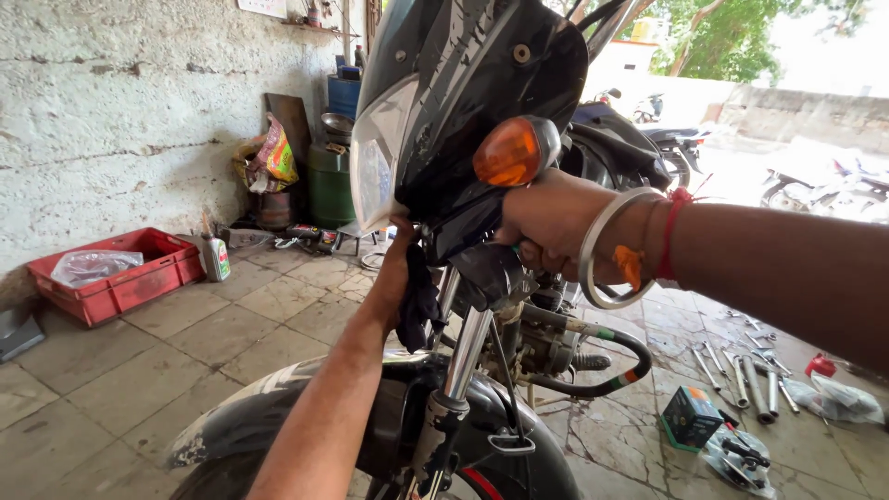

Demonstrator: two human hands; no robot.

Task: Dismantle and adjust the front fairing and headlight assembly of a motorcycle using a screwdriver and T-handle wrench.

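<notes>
Bike: a black motorbike (463, 56) stands in the middle, front end facing us, filling the view from 12 o'clock down to 6 o'clock.
Headlight: the clear headlight (378, 157) sits on the black front cover, at about 10 o'clock from the middle.
Blinker: an orange blinker (511, 153) sticks out just right of the headlight, right above the right hand.
Left hand: the left hand (400, 264) reaches up under the headlight and is closed on a dark rag (419, 301), which hangs down beside the fork.
Right hand: the right hand (546, 222) is closed tight around a dark part just under the blinker; what part it is, I cannot tell. A silver bangle (607, 245) and red thread (669, 231) are on the wrist.
Fork: the shiny fork (463, 356) runs down to the black mudguard (278, 407) at 6 o'clock.
Floor left: a red crate (139, 282) with a plastic bag in it lies at 9 o'clock, by the white wall. A small bottle (215, 256) stands near it.
Floor right: tools (745, 370) lie spread out at 4 o'clock, with a small dark box (692, 415) near them.
Back: a green drum (331, 185) stands at 11 o'clock. More bikes (667, 139) are parked outside at 2 o'clock.
</notes>
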